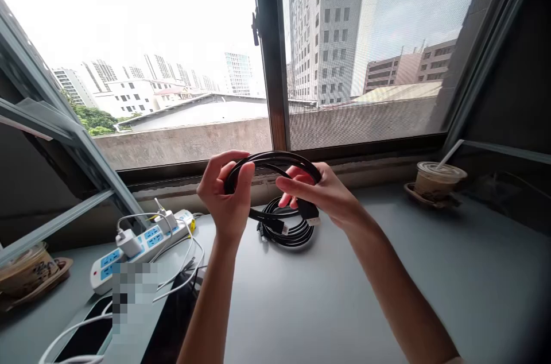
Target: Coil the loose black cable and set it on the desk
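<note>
Head view: holds a looped black cable (279, 155) up in both hands, above the grey desk (301, 306) and in front of the window frame (274, 65). Clasps the left side of the loop in the left hand (224, 203), with fingers bent round the cable and thumb upright on the near side, clamped rather than spread. Supports the right side of the loop in the right hand (322, 194), only loosely curled, with cable passing by the base of the thumb, thumb pointing left across the front, and fingertips bent in below, a little apart from it. Cannot tell the firmness of that hold. Shows a black plug (279, 227) hanging below, between the hands, and a larger black plug (309, 212) just under the right hand; cannot tell whether touching the fingers. Has a second coil of black cable (297, 241) lying on the desk beneath the hands. Includes, off to the left, a white power strip (152, 237) with a white charger (129, 244) plugged in, and, far right, a lidded cup (437, 180) with a straw.
</note>
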Available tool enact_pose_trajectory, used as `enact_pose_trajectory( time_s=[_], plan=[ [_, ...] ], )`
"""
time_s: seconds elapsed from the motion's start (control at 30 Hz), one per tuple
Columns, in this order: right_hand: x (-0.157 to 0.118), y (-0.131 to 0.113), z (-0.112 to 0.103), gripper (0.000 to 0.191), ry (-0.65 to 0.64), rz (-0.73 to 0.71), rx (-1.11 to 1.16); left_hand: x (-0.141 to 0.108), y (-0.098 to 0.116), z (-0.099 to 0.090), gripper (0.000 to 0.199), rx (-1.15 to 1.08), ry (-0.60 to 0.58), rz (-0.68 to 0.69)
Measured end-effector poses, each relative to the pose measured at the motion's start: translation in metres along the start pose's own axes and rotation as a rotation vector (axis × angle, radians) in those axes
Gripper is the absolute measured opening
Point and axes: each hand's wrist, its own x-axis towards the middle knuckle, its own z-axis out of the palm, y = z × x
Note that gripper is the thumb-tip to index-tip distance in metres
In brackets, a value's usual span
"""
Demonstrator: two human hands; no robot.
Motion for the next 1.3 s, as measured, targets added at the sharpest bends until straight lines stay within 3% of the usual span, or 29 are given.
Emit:
enact_pose_trajectory(
  time_s=[0.13,0.27,0.4,0.5,0.63,0.73,0.8,0.9,0.97,1.03,1.17,1.3],
  plan=[
    [-0.002,-0.001,0.001,0.047,0.053,-0.089,-0.11,0.007,-0.004,-0.003,0.022,0.067,-0.07,-0.081],
    [0.001,0.007,0.003,0.058,0.32,-0.334,-0.576,0.012,-0.006,-0.008,0.031,0.096,-0.109,-0.312],
    [0.01,0.018,0.005,0.037,0.466,-0.529,-0.968,0.012,-0.011,-0.011,0.037,0.123,-0.138,-0.451],
    [0.016,0.025,0.004,0.03,0.495,-0.529,-1.105,0.009,-0.018,-0.01,0.043,0.154,-0.179,-0.497],
    [0.022,0.037,-0.002,0.036,0.431,-0.439,-1.162,0.008,-0.026,-0.008,0.049,0.127,-0.216,-0.61],
    [0.029,0.049,-0.01,0.037,0.439,-0.392,-1.045,0.006,-0.031,-0.007,0.057,0.103,-0.284,-0.699],
    [0.035,0.057,-0.018,0.035,0.501,-0.328,-0.931,0.003,-0.036,-0.007,0.057,0.202,-0.406,-0.729],
    [0.041,0.067,-0.028,0.04,0.521,-0.02,-0.842,-0.006,-0.05,-0.005,0.04,0.475,-0.643,-0.782],
    [0.041,0.075,-0.033,0.041,0.403,0.199,-0.806,-0.015,-0.064,-0.003,0.029,0.594,-0.744,-0.819],
    [0.04,0.085,-0.037,0.04,0.247,0.336,-0.751,-0.023,-0.079,0.0,0.036,0.665,-0.783,-0.828],
    [0.04,0.11,-0.044,0.049,0.053,0.498,-0.662,-0.036,-0.102,0.004,0.057,0.787,-0.859,-0.831],
    [0.045,0.129,-0.05,0.056,0.003,0.569,-0.706,-0.048,-0.11,0.009,0.072,0.844,-0.936,-0.82]
  ],
)
